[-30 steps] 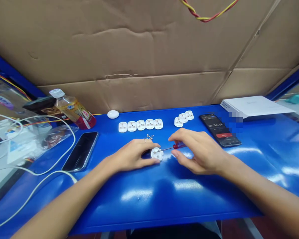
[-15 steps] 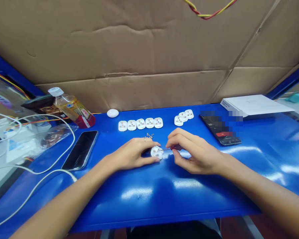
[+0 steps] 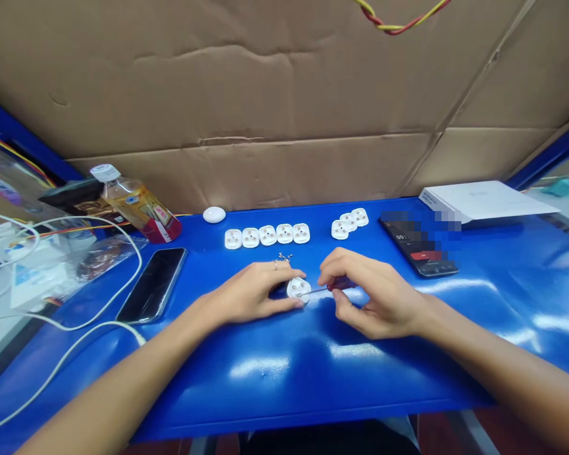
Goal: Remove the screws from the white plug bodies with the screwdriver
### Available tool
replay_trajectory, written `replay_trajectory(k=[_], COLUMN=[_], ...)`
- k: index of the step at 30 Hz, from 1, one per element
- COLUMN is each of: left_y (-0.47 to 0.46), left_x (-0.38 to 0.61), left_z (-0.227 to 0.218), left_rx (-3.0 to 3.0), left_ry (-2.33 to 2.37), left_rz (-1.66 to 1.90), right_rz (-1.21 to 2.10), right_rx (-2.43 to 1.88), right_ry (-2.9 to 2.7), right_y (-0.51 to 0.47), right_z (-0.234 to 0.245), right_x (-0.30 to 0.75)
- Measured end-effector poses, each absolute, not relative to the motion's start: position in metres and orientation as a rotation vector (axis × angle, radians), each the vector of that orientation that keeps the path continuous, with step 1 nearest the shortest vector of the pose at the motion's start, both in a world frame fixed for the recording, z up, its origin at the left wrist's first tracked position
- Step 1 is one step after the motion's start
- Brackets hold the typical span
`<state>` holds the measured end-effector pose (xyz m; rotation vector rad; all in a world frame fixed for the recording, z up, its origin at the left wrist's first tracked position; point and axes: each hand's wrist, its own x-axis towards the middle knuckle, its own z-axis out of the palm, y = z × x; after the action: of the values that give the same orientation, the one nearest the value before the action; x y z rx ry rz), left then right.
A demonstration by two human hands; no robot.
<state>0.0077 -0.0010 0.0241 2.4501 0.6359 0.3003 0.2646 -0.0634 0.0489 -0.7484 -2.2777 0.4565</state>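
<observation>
Thumb and forefinger of my left hand point(image 3: 256, 292) grip a rounded white plastic piece with metal fittings point(image 3: 299, 289) from its left side, down on the blue table. My right hand point(image 3: 374, 294) is closed around the red handle of a screwdriver point(image 3: 320, 291). Its thin shaft points left, and the tip meets the face of the white piece near its lower fitting. Just beyond my left fingers lie several small screws point(image 3: 285, 256). A row of similar white pieces point(image 3: 268, 236) stretches behind them, and 3 more white pieces point(image 3: 349, 222) overlap at the right.
On the left are a dark phone point(image 3: 152, 285), white cables point(image 3: 71, 330) and a tilted drink bottle point(image 3: 140, 205). A white oval object point(image 3: 214, 215) sits by the cardboard wall point(image 3: 265, 95). To the right lie another phone point(image 3: 417, 246) and a white box point(image 3: 488, 199).
The screwdriver's tip has shifted down across the white piece's face, and my right hand has moved slightly right and down. My left hand keeps its hold.
</observation>
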Motion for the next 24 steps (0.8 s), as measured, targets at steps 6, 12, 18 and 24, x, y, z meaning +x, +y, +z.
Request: replay_trajectory(k=[6,12,18,24], left_y=[-0.0012,0.0041,0.0084,0.0084], left_x=[0.006,0.0027,0.001,0.0025], left_z=[0.0237,0.0277,0.0275,0.0276], left_rx=[2.448,2.372,2.294,2.332], left_ry=[0.646,0.717,0.76,0.734], left_rz=[0.345,0.555,0.654,0.706], right_rz=[0.419,0.359,0.431,0.409], right_rx=[-0.744,-0.766,-0.711,-0.712], right_ry=[-2.227,-2.161,-2.223,-2.254], right_y=[-0.0621,-0.0597,-0.0633,-0.0639], right_z=[0.0499,0.0469,0.0489,0.0471], right_x=[0.2655,0.2698,0.2668,0.2656])
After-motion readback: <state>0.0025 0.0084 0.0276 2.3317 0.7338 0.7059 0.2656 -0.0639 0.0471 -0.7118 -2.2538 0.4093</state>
